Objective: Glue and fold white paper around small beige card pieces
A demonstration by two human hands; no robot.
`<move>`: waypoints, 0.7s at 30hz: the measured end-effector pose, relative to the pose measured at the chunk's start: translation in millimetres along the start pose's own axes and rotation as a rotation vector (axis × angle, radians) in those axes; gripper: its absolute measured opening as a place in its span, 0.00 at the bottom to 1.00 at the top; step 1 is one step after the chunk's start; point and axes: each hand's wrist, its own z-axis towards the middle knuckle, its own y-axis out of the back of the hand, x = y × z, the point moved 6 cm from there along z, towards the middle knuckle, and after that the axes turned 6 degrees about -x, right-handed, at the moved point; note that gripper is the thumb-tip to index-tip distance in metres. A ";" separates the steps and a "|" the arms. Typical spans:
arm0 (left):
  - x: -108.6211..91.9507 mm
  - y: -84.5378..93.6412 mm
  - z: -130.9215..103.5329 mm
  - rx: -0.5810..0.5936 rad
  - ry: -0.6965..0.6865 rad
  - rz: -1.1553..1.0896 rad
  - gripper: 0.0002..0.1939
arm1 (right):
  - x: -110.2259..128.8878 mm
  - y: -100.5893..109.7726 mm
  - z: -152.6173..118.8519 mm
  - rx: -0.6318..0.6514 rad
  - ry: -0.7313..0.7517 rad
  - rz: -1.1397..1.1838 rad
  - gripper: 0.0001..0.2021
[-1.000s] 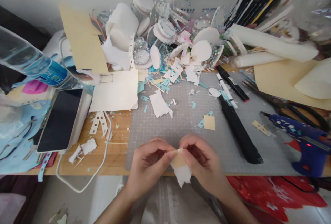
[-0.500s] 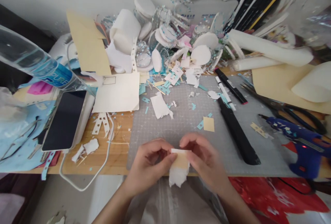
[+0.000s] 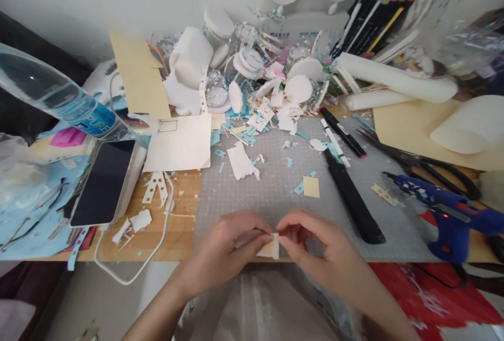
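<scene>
Left hand and right hand pinch the small cream-and-white paper piece at its top, by the near edge of the grey mat; fingers partly obscure it. Beyond: yellow square overlapping blue strip; torn white paper. Rightward: black tool, then blue glue gun.

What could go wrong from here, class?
The blue glue gun shows a red light, so it may be hot and could burn someone.
The bottle is close beside the phone and might topple onto it if knocked.
The small cream piece, held by the left hand with the right hand at its edge, could slip.
</scene>
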 end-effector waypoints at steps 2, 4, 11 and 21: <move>2.2 -1.4 1.8 0.025 0.001 0.037 0.08 | -1.1 0.6 3.2 0.051 -0.011 -0.033 0.03; 5.5 -0.9 3.7 0.011 0.000 0.076 0.07 | -2.5 0.7 7.1 0.071 -0.009 -0.051 0.05; 13.1 2.2 6.0 -0.053 -0.057 0.209 0.07 | -10.7 0.4 18.4 0.066 0.012 -0.143 0.05; 16.1 3.6 8.6 -0.086 -0.132 0.262 0.08 | -1.3 0.4 34.8 0.121 0.141 -0.318 0.07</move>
